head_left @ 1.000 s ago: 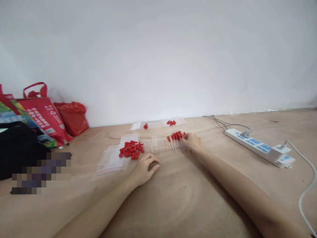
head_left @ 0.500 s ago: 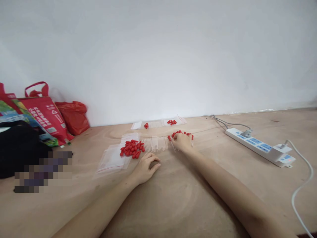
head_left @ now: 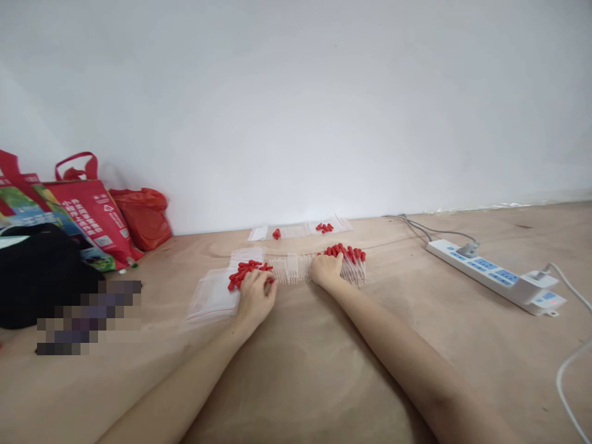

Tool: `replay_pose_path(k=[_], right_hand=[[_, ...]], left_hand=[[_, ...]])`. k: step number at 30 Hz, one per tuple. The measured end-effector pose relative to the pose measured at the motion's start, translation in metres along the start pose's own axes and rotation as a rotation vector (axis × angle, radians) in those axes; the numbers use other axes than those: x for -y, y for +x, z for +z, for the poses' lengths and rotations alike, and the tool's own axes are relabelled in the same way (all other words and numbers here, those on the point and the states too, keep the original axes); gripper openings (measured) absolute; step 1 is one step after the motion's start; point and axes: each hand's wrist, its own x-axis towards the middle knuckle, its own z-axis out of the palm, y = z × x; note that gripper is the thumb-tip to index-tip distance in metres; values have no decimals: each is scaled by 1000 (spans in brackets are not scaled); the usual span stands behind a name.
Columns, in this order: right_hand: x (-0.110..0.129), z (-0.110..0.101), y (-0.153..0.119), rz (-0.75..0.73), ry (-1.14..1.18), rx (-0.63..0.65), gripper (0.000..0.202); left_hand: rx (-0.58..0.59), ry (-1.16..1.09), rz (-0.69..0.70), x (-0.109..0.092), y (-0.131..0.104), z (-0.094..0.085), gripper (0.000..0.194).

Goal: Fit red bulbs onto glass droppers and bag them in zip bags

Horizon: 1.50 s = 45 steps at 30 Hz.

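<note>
My left hand (head_left: 257, 295) is at the near right edge of a pile of red rubber bulbs (head_left: 240, 272), its fingers curled together round a red bulb. The pile lies partly on clear plastic bags (head_left: 211, 296). To the right is a row of thin clear tubes (head_left: 291, 268). My right hand (head_left: 326, 269) rests at the right end of that row, fingers bent; what they hold, if anything, is hidden. Just right of it lie several clear tubes topped with red bulbs (head_left: 355, 254).
Behind, near the wall, are more bags with red bulbs (head_left: 324, 228). A white power strip (head_left: 490, 274) with cables lies at the right. Red shopping bags (head_left: 92, 216) and a black cloth item (head_left: 44, 277) stand at the left.
My left hand has moved left onto the edge of the red pile and closed. My right hand has shifted left, uncovering more of the tubes with red bulbs.
</note>
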Motion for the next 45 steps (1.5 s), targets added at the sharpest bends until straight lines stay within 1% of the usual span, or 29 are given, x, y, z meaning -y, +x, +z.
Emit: replay_pose_path(k=[2, 4, 6, 9, 11, 13, 15, 18, 22, 25, 27, 29, 31, 33, 36, 39, 41, 45], right_hand=[[0, 0, -2, -14, -5, -18, 25], [-3, -1, -7, -33, -9, -49, 25], [-8, -2, -15, -79, -5, -133, 27], [-24, -1, -32, -217, 27, -318, 27], [-39, 1, -46, -324, 61, -396, 24], [-53, 3, -59, -421, 97, -443, 22], [-64, 3, -68, -469, 134, -470, 22], [-72, 3, -76, -482, 175, -476, 20], [-69, 2, -77, -493, 202, -444, 17], [-67, 3, -76, -497, 204, -426, 17], [-67, 3, -76, -488, 201, -427, 17], [-68, 4, -75, -480, 202, -432, 18], [-69, 5, -74, -480, 209, -425, 18], [-69, 5, -74, -490, 216, -408, 18], [-68, 5, -74, -519, 220, -388, 17], [-67, 3, -76, -554, 234, -368, 16], [-66, 1, -77, -589, 250, -349, 15], [-64, -2, -79, -668, 275, -319, 13]], left_hand=[[-35, 92, -105, 10, 5, -2, 8], [-25, 164, -197, 17, 9, -6, 11], [-3, 205, -260, 20, 12, -9, 14], [64, 232, -312, 19, 16, -15, 18], [131, 247, -322, 18, 20, -18, 21], [179, 268, -323, 16, 27, -19, 23], [191, 290, -332, 15, 35, -17, 25], [187, 314, -352, 17, 48, -9, 27], [203, 306, -351, 24, 61, 6, 22], [182, 280, -326, 23, 64, 8, 16], [146, 248, -276, 16, 62, 2, 14], [126, 199, -199, 5, 56, -7, 12], [142, 111, -115, -7, 44, -15, 10], [187, -64, -30, -15, 28, -18, 8], [229, -272, 63, -18, 2, -12, 7], [216, -368, 17, -16, -14, -3, 12], [231, -376, 8, -16, -17, -1, 14], [273, -316, 110, -20, -13, -6, 11]])
